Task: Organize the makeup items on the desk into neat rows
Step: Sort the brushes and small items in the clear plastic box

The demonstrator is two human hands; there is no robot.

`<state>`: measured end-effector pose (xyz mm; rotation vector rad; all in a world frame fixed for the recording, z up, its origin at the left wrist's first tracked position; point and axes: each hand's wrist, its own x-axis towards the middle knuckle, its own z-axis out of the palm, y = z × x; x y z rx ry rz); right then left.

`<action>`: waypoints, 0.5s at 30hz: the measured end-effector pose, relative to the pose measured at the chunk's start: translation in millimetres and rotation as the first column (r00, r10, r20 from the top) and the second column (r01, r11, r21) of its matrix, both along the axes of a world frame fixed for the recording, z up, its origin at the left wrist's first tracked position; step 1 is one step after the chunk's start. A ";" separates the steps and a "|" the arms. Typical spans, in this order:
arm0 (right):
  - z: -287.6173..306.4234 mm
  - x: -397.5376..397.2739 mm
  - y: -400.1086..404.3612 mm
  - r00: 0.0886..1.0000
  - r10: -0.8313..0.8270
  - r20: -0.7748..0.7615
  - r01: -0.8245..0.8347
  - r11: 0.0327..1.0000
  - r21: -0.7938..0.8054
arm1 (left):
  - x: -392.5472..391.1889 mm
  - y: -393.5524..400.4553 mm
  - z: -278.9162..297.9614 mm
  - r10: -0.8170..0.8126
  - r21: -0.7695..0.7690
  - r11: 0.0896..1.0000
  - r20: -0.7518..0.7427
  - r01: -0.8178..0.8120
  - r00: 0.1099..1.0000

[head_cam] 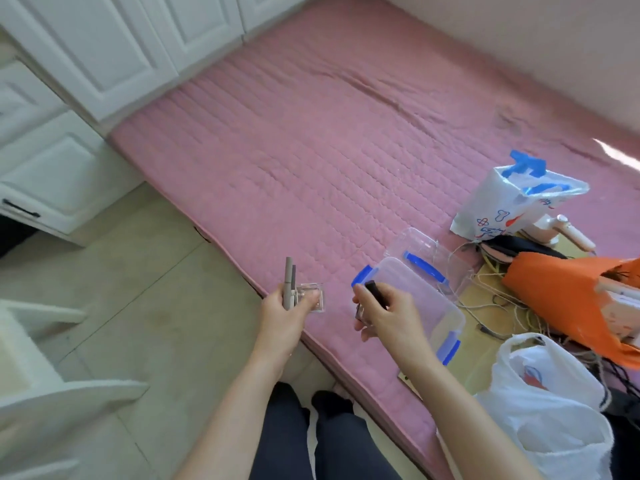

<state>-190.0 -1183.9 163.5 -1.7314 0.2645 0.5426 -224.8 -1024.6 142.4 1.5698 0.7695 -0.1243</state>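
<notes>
Gathering step: left hand (284, 306) gripped two pencils (289, 284) and clear compact (313, 296); right hand (384, 315) gripped dark tube (375, 293); carrying to desk probably followed.

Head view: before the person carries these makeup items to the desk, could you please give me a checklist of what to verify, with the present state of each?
1. Left hand grips the grey pens and clear square compact: ok.
2. Right hand grips the black tube: ok.
3. Clear plastic bin emptied: cannot tell.
4. Desk in view: not ok.
5. Cords beside the bin are away from both hands: ok.
</notes>
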 end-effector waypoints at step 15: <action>26.2 -7.5 231.6 0.918 0.396 0.018 -0.393 0.916 -0.084 | -70.3 213.1 39.4 0.294 0.005 0.956 -0.005 -0.294 0.956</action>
